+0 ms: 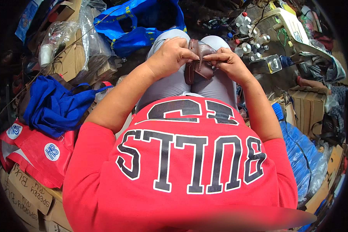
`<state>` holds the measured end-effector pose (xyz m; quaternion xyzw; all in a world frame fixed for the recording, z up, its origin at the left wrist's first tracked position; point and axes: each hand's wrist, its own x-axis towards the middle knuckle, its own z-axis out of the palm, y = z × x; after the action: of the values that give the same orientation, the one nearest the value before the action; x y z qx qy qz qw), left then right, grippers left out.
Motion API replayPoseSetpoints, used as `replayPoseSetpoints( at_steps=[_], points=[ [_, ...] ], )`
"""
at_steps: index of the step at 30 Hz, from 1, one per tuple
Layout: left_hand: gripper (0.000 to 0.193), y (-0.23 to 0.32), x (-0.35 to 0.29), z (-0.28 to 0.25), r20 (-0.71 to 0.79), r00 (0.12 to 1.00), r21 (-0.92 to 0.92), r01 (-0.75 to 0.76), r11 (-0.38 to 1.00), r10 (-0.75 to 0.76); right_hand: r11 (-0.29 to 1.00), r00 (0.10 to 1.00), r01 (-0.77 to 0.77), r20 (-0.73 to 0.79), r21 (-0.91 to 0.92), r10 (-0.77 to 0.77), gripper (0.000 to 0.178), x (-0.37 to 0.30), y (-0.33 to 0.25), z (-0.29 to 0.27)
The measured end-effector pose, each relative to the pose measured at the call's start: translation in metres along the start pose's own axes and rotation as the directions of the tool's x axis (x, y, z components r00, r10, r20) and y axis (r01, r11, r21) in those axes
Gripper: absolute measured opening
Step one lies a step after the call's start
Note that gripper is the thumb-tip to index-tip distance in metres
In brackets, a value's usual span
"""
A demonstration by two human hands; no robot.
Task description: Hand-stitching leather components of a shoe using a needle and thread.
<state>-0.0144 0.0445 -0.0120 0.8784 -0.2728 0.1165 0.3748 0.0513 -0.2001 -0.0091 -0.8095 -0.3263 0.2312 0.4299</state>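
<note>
A dark brown leather shoe upper (202,69) rests over my grey-trousered knees, with small eyelets along a strip and a seam or cord across it. My left hand (176,54) comes in from the left, thumb and forefinger closed at the middle of the leather. Opposite it, my right hand (231,65) pinches close to the same seam from the right side. The two sets of fingertips are only a short gap apart. Whether a thin lace or thread lies between the fingertips is too small to tell.
A blue bag (143,36) gapes beyond my knees. Several bottles (251,34) cluster at far right near a cream plastic chair (290,23). Blue cloth (58,104) lies on a red bag (46,154) at left. Cardboard boxes (309,108) and blue plastic wrap (297,150) crowd the right.
</note>
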Motion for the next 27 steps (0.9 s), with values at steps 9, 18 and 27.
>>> replayPoseSetpoints(
  at_steps=[9,18,27],
  points=[
    [0.024,-0.005,-0.012,0.018,-0.121,0.983,-0.01,0.135,0.991,-0.135,0.964,0.986,-0.058,-0.134,0.26,0.095,0.027,0.005,0.013,0.021],
    [0.016,0.005,-0.001,0.032,-0.176,0.929,-0.067,0.32,0.945,-0.327,0.9,0.964,-0.173,-0.117,0.4,0.237,0.012,0.014,-0.001,0.026],
    [0.009,0.004,-0.009,0.003,-0.053,0.933,-0.091,0.352,0.932,-0.357,0.902,0.951,-0.289,-0.008,0.321,0.308,0.011,-0.003,0.007,-0.012]
  ],
)
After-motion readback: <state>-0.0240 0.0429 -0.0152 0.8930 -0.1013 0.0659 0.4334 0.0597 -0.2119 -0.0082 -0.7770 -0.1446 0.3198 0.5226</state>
